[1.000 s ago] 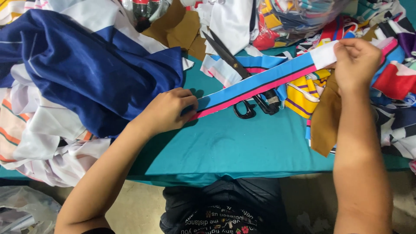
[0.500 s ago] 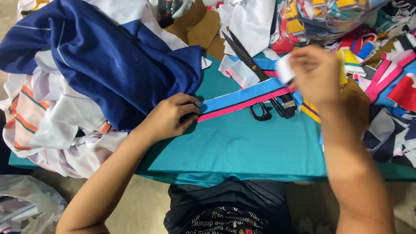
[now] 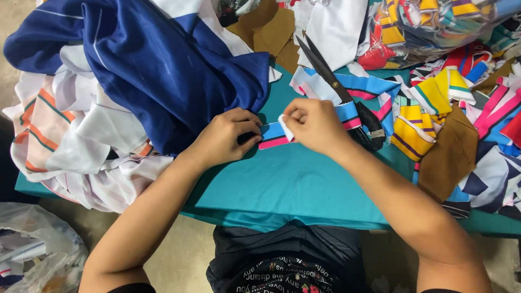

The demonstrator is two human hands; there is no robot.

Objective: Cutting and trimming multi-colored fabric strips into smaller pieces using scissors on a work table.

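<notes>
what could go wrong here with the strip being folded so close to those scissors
1. The right hand works right beside the black scissors, which lie open on the strip's far end; a knuckle could brush the blades.
2. The blue and pink fabric strip runs under the scissors, so pulling it may drag them.
3. The blue cloth pile leans over the left hand and might slide onto the fold.

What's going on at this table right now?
A person is folding a blue and pink fabric strip on a teal table. The left hand pins one end flat beside a navy and white garment pile; the right hand brings the white far end over toward it. Black scissors lie just behind, amid colourful fabric scraps.
</notes>
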